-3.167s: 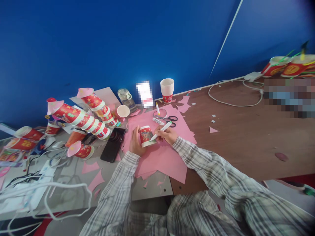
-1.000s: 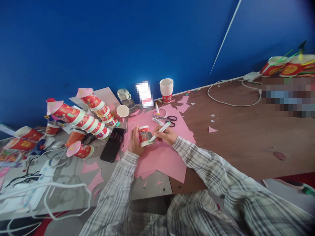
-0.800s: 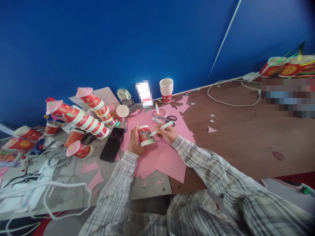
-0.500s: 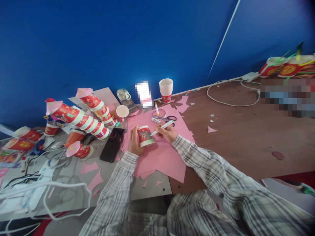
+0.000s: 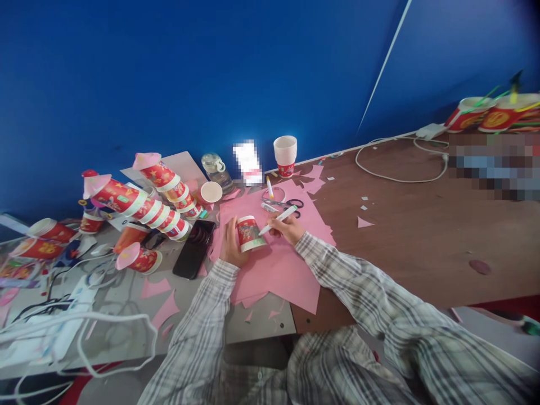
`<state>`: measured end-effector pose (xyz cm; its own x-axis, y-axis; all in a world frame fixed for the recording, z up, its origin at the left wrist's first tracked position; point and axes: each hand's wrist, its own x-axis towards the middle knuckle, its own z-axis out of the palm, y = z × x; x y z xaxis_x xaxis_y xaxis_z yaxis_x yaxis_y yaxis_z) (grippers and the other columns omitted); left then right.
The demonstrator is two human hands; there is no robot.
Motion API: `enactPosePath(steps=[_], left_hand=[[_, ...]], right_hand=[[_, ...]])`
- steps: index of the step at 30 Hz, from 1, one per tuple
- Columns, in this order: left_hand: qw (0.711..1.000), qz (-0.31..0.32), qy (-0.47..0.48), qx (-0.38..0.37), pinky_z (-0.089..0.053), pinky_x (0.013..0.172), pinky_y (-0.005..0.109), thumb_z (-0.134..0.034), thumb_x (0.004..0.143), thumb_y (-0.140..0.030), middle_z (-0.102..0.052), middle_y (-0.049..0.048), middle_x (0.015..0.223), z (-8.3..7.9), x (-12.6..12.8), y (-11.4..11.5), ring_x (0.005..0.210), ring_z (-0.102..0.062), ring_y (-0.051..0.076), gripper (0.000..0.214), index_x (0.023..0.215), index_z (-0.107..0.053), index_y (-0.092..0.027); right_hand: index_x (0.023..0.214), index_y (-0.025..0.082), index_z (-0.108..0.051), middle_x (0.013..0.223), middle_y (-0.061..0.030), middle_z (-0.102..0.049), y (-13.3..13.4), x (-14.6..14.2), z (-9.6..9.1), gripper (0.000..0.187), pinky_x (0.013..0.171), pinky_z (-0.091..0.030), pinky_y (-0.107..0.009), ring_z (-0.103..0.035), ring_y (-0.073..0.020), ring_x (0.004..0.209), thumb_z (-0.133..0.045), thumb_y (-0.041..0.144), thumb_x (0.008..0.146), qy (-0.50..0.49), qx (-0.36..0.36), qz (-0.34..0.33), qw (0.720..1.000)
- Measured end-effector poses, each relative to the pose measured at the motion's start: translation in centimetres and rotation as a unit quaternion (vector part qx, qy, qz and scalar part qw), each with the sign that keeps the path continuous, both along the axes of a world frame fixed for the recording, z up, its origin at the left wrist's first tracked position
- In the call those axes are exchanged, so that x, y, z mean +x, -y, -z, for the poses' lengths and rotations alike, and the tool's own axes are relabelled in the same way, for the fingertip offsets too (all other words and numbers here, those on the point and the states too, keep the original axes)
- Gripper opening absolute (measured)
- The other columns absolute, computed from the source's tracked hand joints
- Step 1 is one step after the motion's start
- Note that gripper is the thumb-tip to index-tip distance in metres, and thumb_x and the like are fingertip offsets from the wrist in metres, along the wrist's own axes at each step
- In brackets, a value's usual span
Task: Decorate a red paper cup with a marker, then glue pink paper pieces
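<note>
My left hand is closed around the left side of a red patterned paper cup, which is tilted with its wide rim downward. Green colouring shows along the cup's lower band. In my right hand is a white marker with a green end, its tip at the cup's right side. Pink paper sheets lie under both hands. Just beyond the right hand are black-handled scissors, a marker cap or short white tube and another white marker with a yellow tip.
Stacked red cups with pink paper tops stand at the left, beside a black phone. A water bottle and a stack of paper cups stand near the blue wall. White cables cross the left front. Pink scraps lie about.
The whole view has shifted very slightly, moving things a little to the right. Both hands keep their hold on the cup and the marker, with almost no visible movement.
</note>
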<state>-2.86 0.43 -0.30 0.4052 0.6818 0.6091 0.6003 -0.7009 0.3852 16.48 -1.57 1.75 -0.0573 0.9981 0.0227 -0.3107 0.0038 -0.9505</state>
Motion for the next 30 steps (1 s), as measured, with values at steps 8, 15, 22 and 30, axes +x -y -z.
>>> enactPosePath(steps=[8, 15, 22, 30], left_hand=[[1.0, -0.022, 0.006, 0.013, -0.043, 0.09, 0.047, -0.05, 0.073, -0.042, -0.043, 0.0223, 0.12, 0.2, -0.1, -0.1, 0.11, -0.045, 0.03, 0.072, 0.129, -0.022, -0.007], [0.999, -0.024, 0.002, 0.028, -0.044, 0.088, 0.047, -0.05, 0.071, -0.047, -0.045, 0.0223, 0.118, 0.4, -0.4, -0.5, 0.106, -0.049, 0.03, 0.075, 0.129, -0.021, -0.008], [0.998, -0.034, -0.01, 0.061, -0.042, 0.088, 0.052, -0.051, 0.07, -0.048, -0.046, 0.0229, 0.116, 0.7, -0.5, -0.7, 0.108, -0.047, 0.034, 0.078, 0.13, -0.019, -0.009], [0.996, -0.048, -0.012, 0.074, -0.045, 0.087, 0.052, -0.051, 0.069, -0.045, -0.045, 0.0207, 0.12, 1.4, -1.0, -1.0, 0.11, -0.047, 0.034, 0.078, 0.132, -0.016, -0.015]], right_hand=[[0.061, 0.014, -0.056, 0.039, 0.0021, -0.054, -0.1, -0.5, 0.8, 0.025, 0.032, -0.03, -0.019, -0.042, -0.0079, 0.032, -0.06, 0.039, 0.059, -0.025, -0.005, -0.048, 0.999], [0.059, 0.015, -0.055, 0.038, 0.0024, -0.053, -0.3, -1.0, 1.2, 0.026, 0.031, -0.029, -0.019, -0.04, -0.0076, 0.03, -0.061, 0.039, 0.058, -0.035, 0.011, -0.031, 0.999], [0.065, 0.016, -0.056, 0.042, 0.0015, -0.055, -0.1, -1.6, 1.0, 0.031, 0.034, -0.03, -0.02, -0.042, -0.0085, 0.033, -0.062, 0.046, 0.058, -0.036, 0.029, -0.025, 0.999], [0.061, 0.022, -0.056, 0.041, 0.0018, -0.054, -0.2, -1.9, 0.8, 0.029, 0.034, -0.029, -0.023, -0.039, -0.01, 0.032, -0.06, 0.05, 0.057, -0.02, 0.031, -0.037, 0.999]])
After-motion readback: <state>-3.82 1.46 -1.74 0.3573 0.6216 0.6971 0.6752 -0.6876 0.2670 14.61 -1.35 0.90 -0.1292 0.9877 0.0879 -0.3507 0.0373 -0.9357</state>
